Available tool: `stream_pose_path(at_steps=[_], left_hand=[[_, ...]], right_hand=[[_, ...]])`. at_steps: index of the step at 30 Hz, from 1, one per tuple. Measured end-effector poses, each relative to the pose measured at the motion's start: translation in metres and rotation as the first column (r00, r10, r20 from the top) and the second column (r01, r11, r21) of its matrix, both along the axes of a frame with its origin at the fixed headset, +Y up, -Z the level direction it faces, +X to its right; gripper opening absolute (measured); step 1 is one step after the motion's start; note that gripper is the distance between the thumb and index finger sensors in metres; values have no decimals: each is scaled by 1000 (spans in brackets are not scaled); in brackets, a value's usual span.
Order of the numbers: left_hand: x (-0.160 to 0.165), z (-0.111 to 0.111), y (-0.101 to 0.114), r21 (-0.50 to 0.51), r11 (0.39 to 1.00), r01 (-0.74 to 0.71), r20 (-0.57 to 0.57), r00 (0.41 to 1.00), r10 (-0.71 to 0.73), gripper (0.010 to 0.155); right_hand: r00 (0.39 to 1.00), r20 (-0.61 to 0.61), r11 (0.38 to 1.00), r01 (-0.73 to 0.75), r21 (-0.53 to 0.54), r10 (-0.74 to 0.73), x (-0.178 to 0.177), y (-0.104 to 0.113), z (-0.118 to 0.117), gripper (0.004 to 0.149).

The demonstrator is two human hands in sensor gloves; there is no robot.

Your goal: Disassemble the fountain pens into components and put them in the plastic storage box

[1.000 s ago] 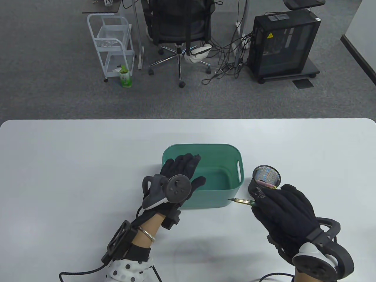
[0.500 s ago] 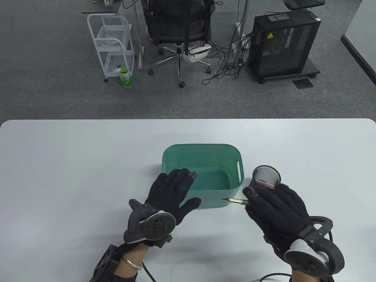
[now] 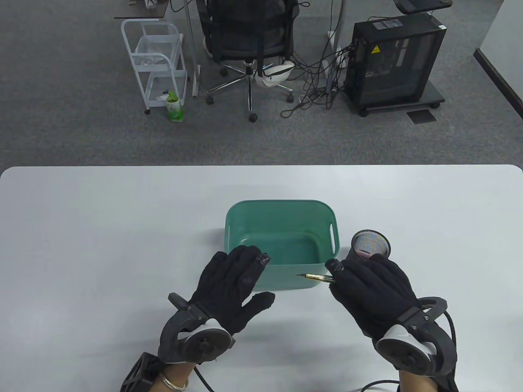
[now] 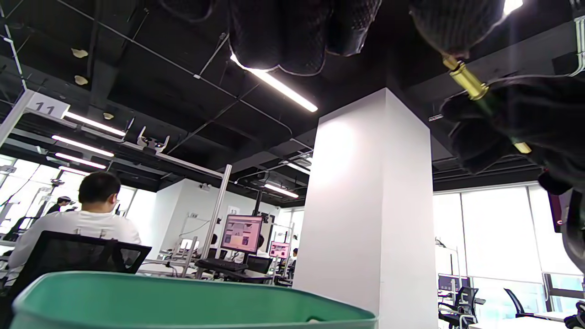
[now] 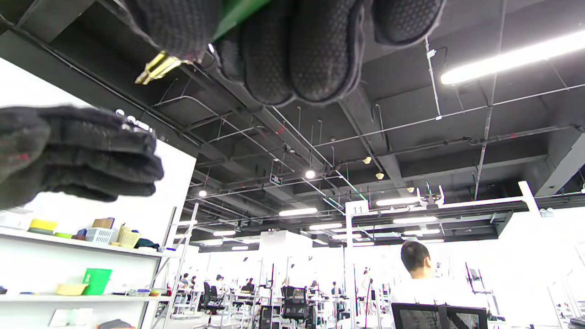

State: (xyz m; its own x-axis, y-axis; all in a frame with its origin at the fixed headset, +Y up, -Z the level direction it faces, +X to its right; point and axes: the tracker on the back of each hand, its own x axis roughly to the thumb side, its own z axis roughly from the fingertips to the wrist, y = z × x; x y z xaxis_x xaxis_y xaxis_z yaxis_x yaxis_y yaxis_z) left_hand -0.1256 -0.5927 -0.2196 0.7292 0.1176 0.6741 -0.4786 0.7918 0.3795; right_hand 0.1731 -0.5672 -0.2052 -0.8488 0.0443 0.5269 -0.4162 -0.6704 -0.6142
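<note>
My right hand [image 3: 359, 286] grips a green fountain pen [image 3: 316, 278] with its cap off; the gold nib points left, in front of the near wall of the green plastic storage box [image 3: 282, 214]. The pen's gold section [image 4: 466, 80] and green barrel [image 5: 235, 13] show in the wrist views. My left hand [image 3: 239, 277] hovers with straight fingers at the box's near left corner and holds nothing. A gap separates its thumb from the nib.
A black mesh pen cup [image 3: 371, 244] stands right of the box, just behind my right hand, with a pink pen inside. Beyond the white table [image 3: 102, 228] are a chair, a white cart and a computer tower on the floor.
My left hand drew back from over the box toward me and now hovers at its near left corner. My right hand moved left with the pen, nib closer to the left hand.
</note>
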Motion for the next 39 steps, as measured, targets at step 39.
stream_pose_path(at_steps=[39], left_hand=[[23, 21, -7, 229, 973, 31, 107, 993, -57, 45]], right_hand=[[979, -181, 996, -88, 22, 90, -42, -17, 11, 43]])
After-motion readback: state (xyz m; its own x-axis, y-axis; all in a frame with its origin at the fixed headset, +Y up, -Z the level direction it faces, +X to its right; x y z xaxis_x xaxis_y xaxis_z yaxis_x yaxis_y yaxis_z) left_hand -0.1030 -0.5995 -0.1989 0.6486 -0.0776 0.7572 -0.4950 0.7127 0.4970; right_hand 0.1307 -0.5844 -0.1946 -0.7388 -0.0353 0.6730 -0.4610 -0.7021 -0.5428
